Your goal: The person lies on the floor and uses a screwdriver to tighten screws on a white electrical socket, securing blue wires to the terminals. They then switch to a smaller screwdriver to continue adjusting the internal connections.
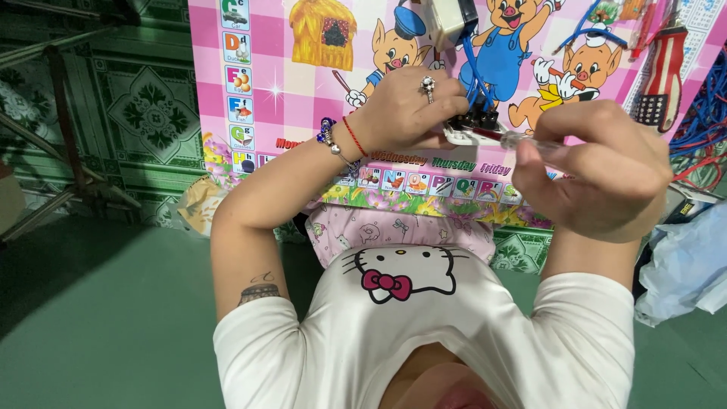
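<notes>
**Two hands on a small switch part**

Left hand (405, 106) curled over the white and black switch part (473, 127), fingers pressed tight around it, above the pink picture table (288, 68). Right hand (598, 170) fisted, pinching a clear-handled screwdriver (530, 142), tip touching the part.

2 hands (409, 110), 1 screwdriver (530, 142), 1 socket part (473, 129), 3 pig pictures (394, 53).

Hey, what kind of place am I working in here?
Probably a home floor used for small electrical work, not a workshop. A low children's table with pink cartoon pictures stands on green patterned floor tiles, with loose blue wires and a red-handled screwdriver lying on it.
</notes>
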